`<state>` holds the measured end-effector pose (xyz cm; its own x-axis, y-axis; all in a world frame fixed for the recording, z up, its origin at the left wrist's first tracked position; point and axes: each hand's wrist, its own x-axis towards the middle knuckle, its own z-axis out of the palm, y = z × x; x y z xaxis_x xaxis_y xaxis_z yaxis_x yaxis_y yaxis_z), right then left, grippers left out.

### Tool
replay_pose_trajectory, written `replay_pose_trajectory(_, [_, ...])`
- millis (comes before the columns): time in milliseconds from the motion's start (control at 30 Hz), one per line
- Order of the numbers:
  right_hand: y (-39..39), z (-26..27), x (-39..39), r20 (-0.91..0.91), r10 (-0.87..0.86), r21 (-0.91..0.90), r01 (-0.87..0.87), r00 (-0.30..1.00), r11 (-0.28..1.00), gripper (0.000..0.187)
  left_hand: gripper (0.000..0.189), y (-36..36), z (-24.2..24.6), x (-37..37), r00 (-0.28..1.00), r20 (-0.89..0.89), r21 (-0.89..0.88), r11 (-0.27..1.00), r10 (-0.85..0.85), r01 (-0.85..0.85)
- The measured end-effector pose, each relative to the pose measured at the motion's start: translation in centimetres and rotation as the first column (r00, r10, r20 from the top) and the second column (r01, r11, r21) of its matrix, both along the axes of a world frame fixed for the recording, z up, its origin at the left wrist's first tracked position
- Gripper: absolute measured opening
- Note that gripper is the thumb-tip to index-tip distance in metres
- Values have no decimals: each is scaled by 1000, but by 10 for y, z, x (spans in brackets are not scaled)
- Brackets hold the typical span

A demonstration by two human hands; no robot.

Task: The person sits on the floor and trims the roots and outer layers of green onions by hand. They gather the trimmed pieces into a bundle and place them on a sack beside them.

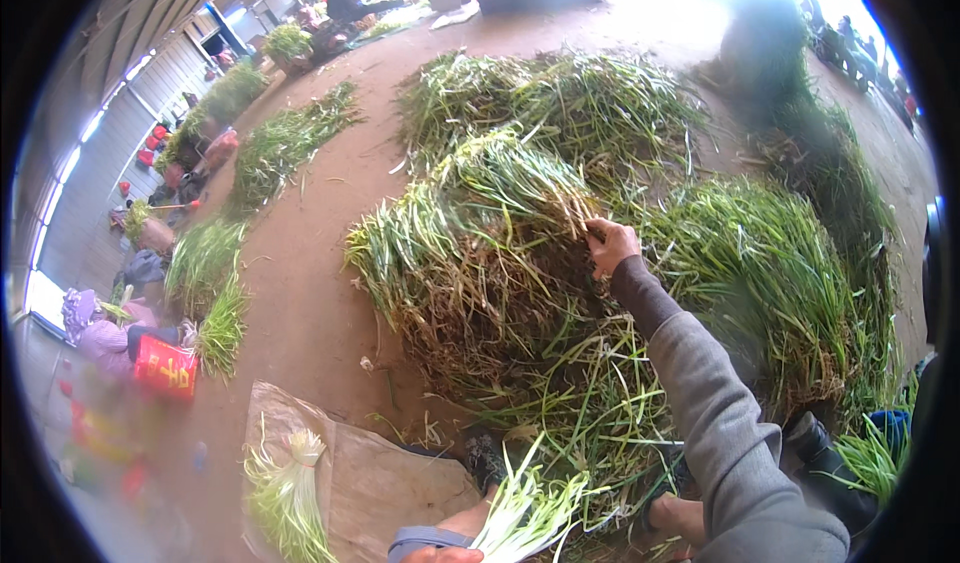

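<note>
My right hand (613, 244), in a grey sleeve, reaches to a heap of uncleaned chive-like greens (517, 180). Its thumb and fingers pinch the brownish root ends of some stalks (576, 207). The lower front of that heap is a tangle of dry roots and brown leaves (480, 300). At the bottom edge, partly cut off, my left hand (444, 555) grips a loose bunch of cleaned greens (525, 507) with white stems. To its left, a banded bunch of pale greens (289, 480) lies on a flattened brown sack (375, 477).
More heaps of greens lie behind (555, 105) and to the right (757, 263). Loose leaves (592, 390) litter the ground by my feet. At left, a person in purple (105, 330) sits by a red bag (165, 368) bearing writing. Other people are at the back.
</note>
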<state>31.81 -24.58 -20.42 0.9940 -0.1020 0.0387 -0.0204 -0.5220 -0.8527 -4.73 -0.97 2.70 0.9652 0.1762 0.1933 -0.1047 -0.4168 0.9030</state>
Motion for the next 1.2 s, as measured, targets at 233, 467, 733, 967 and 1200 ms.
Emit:
replay_pose_trajectory(233, [18,-15,-85,593,311,-270,-180,743,946,22,13,9,-15,3,880,381,762,635,-285,-124])
replay_pose_trajectory(467, [-9,21,-90,-115,230,-82,-240,966,967,81,11,11,-18,-8,936,269,761,646,-226,-63])
replay_pose_trajectory(733, [60,-18,-22,-551,-151,99,245,820,964,118,5,5,-19,-8,943,278,618,786,-181,-31])
replay_pose_trajectory(967, [10,-91,-9,-429,175,746,238,886,622,115,7,-6,-6,-3,994,97,95,995,-46,37])
replay_pose_trajectory(1200, [-35,-80,-89,36,472,676,-369,881,638,57,8,-8,-11,4,996,87,-79,997,-20,26])
